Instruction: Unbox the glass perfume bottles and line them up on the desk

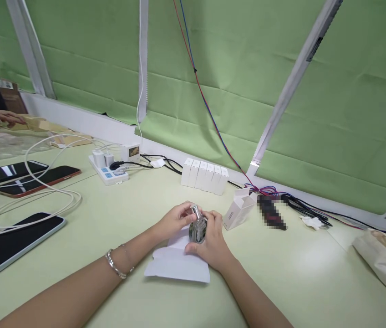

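A round glass perfume bottle (197, 230) with a silver cap (196, 211) stands tilted between my two hands. My right hand (215, 243) is wrapped round the glass body, thumb in front and fingers over the far side. At the neck, my left hand (175, 221) closes thumb and fingertips about the cap; its far fingertips are partly hidden. Beneath the bottle lies a creased white paper sheet (179, 266) on the table. Just beyond my right hand stands a white carton (239, 209) with its top flaps open.
Several small white boxes (205, 176) stand in a row at the back. A power strip (111, 173) with chargers, phones (18, 243) and looping white cables (73, 200) occupy the left. Black cables (305, 209) and a cloth bag (380, 259) are on the right. Another person's hand (8, 117) shows far left.
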The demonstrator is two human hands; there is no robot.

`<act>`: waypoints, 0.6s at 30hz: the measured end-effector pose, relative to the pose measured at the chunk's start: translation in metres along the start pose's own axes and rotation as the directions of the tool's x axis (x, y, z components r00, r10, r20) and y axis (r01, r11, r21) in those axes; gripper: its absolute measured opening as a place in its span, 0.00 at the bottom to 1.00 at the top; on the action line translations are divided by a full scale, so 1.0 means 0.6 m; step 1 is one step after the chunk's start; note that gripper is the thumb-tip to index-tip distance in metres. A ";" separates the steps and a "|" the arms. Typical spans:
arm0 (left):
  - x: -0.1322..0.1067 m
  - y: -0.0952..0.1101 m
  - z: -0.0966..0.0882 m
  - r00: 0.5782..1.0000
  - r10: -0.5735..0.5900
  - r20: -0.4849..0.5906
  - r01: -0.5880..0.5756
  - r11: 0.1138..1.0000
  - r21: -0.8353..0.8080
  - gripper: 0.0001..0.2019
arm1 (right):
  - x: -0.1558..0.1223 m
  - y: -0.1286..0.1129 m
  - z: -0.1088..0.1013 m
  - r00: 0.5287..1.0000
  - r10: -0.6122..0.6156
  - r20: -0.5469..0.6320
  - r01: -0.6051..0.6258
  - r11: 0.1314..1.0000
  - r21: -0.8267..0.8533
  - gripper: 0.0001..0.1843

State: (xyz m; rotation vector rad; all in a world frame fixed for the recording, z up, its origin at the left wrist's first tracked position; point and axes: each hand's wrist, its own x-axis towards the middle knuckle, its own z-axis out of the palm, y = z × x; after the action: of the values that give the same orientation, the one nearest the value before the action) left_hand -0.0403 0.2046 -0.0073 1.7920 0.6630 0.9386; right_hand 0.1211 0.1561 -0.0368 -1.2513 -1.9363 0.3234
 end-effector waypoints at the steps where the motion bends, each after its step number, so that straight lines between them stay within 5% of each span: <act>1: -0.001 0.001 0.004 1.000 0.001 -0.009 -0.001 1.000 -0.024 0.21 | -0.001 0.002 -0.003 0.999 -0.032 0.017 0.032 0.999 0.038 0.40; 5: -0.003 0.005 0.006 0.999 -0.027 -0.029 0.026 0.998 -0.058 0.24 | -0.004 0.008 -0.012 0.993 -0.074 0.094 0.047 0.964 0.262 0.22; 12: -0.005 0.012 0.007 0.998 -0.058 -0.015 0.054 0.983 -0.176 0.27 | 0.000 -0.002 -0.009 0.999 0.006 0.053 -0.023 0.947 0.320 0.24; 18: -0.007 0.014 0.015 0.996 -0.064 -0.060 0.056 0.989 -0.137 0.26 | 0.004 -0.006 -0.013 0.987 0.069 0.147 -0.111 0.947 0.300 0.20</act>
State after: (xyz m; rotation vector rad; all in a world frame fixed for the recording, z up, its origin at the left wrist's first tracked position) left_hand -0.0350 0.1938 -0.0027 1.6198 0.6743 0.9809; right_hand 0.1241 0.1546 -0.0285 -1.1354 -1.8547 0.7457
